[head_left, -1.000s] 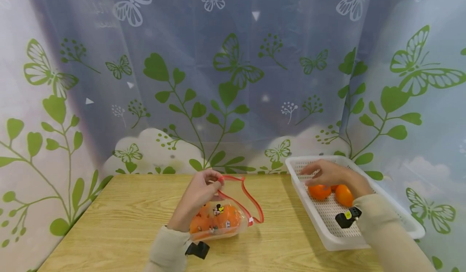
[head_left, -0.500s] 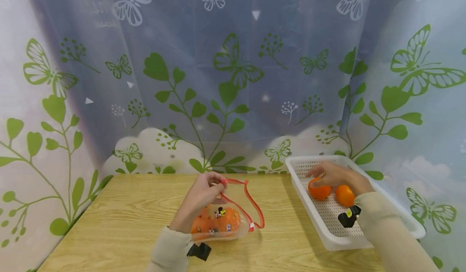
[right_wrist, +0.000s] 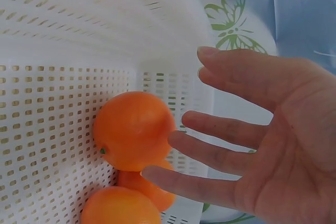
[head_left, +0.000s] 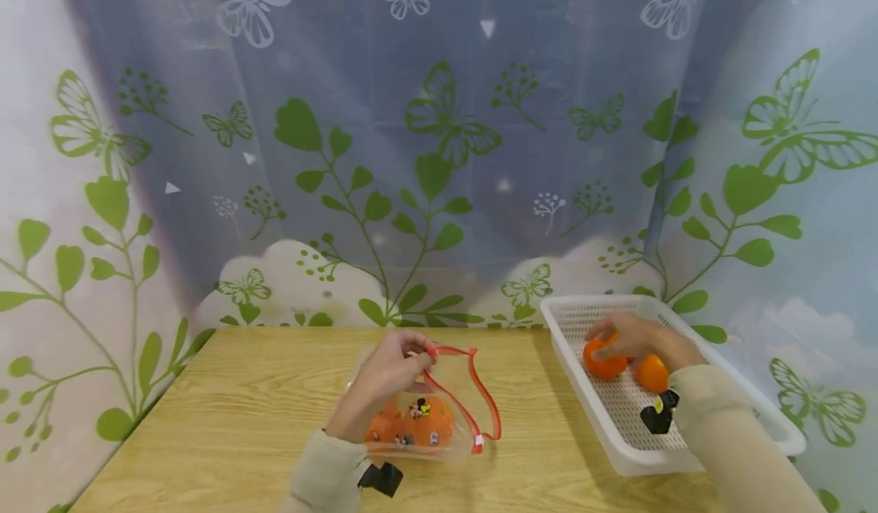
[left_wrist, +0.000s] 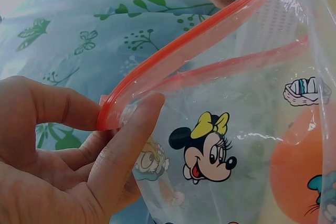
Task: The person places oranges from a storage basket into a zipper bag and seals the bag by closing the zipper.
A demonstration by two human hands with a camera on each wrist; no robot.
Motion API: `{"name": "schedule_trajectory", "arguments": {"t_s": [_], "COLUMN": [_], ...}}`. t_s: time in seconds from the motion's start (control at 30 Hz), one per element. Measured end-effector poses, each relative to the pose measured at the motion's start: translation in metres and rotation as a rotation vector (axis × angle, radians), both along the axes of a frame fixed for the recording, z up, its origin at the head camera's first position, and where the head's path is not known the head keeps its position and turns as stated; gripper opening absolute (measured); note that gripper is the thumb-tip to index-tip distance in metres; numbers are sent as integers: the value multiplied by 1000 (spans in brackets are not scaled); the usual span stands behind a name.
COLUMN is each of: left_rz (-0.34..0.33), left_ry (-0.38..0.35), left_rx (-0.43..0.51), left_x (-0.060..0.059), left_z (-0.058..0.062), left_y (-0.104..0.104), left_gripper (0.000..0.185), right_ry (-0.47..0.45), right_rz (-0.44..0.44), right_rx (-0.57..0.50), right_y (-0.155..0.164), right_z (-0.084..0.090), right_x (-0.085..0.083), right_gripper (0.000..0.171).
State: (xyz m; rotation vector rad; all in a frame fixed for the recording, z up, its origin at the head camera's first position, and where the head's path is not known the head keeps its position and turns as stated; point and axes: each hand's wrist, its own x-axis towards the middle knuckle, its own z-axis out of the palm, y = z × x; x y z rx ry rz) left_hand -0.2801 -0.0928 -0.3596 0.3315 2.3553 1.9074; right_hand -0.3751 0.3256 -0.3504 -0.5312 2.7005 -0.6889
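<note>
My left hand [head_left: 392, 370] pinches a top corner of a clear zip bag [left_wrist: 247, 161] between thumb and fingers. The bag's red zip edge [head_left: 488, 391] gapes apart, and cartoon figures are printed on its side. Oranges [head_left: 428, 421] show through the plastic at the bottom. Over the white basket, my right hand [head_left: 634, 338] is spread above an orange [right_wrist: 134, 129], its fingertips right at the fruit's side. Two more oranges lie in the basket beside it, the nearest one [right_wrist: 121, 208] partly covering the other [right_wrist: 149, 184] in the right wrist view.
The white perforated basket [head_left: 620, 452] stands at the right of the wooden table [head_left: 226, 406], its raised rim under my right forearm. A patterned curtain [head_left: 357, 155] with butterflies and leaves closes off the back and both sides.
My right hand has come down and slightly right, closer around the front orange. My left hand and the bag have shifted a little to the right and toward me.
</note>
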Motion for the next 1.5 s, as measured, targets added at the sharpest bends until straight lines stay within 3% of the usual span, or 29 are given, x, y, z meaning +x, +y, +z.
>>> {"name": "schedule_trajectory", "arguments": {"t_s": [0.47, 0.7, 1.5], "left_rz": [16, 10, 13], "left_ry": [-5, -1, 0], "left_rx": [-2, -2, -6], "left_x": [2, 1, 2], "left_z": [-1, -2, -2], "left_y": [3, 2, 1], "left_gripper": [15, 15, 14], "right_ry": [17, 79, 121], "right_rz": [-50, -48, -100], "right_rx": [19, 76, 194], "right_y": [4, 5, -4], "right_z": [-12, -18, -23], "right_x": [-7, -8, -17], "right_gripper": [46, 45, 49]}}
